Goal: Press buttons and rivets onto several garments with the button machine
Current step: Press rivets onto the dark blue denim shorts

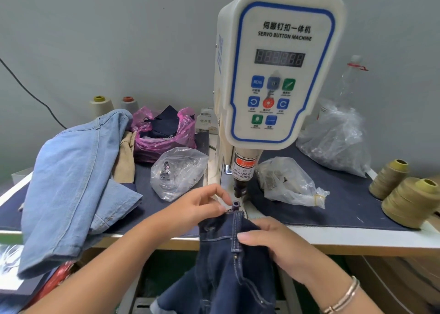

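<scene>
Dark blue denim garment (223, 261) hangs off the bench (357, 238) edge, waistband up at the machine's small anvil, both hands clamped on it: left hand (202, 208) pinching the top edge, right hand (273, 242) gripping the seam. White machine (278, 68) reads "SERVO BUTTON MACHINE". Clear plastic bags (176, 170) flank it; light blue denim garment (71, 175) lies left.

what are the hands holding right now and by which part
Both hold the dark denim garment: the left hand pinches its top edge beside the machine's lower die, the right hand grips the seamed fold just below.
</scene>
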